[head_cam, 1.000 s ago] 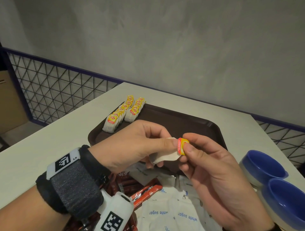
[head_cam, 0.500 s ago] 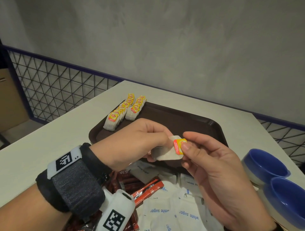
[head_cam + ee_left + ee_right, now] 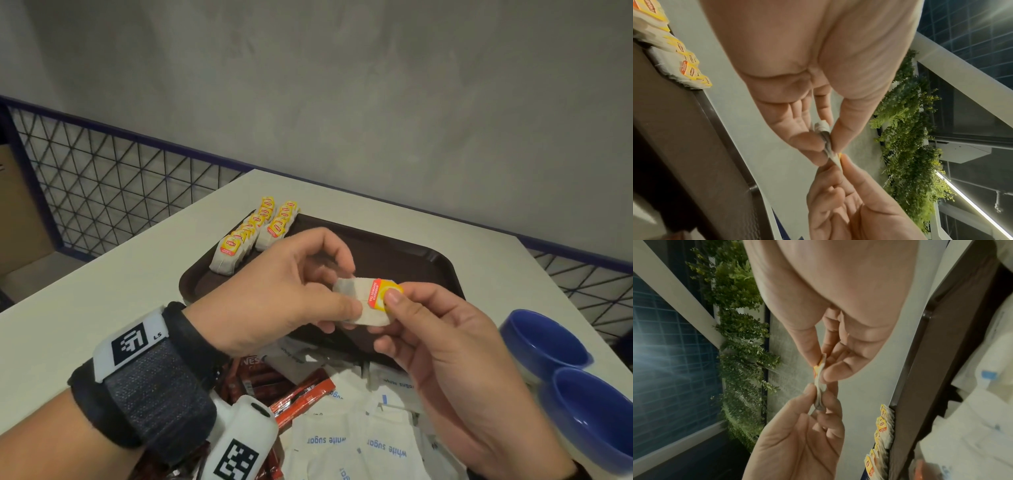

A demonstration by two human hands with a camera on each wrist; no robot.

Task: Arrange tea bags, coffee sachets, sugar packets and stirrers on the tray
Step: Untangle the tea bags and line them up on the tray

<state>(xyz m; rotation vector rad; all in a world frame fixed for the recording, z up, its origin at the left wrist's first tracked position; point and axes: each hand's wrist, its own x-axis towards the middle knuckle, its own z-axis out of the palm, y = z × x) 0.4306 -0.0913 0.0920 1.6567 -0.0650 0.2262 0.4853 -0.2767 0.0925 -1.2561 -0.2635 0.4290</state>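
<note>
Both hands hold one tea bag in the air above the near edge of the dark brown tray. My left hand pinches its white pouch between thumb and fingers. My right hand pinches its yellow and red tag with thumb and forefinger. Two rows of tea bags with yellow tags lie on the tray's far left corner. Red coffee sachets and white sugar packets lie heaped below my hands.
Two blue bowls sit at the right on the white table. A wire mesh fence runs behind the table's left and right sides. A grey wall stands behind.
The tea bag has turned in my hands, so its pouch and tag now face up more fully. Both hands stay at about the same spot over the tray's near edge.
</note>
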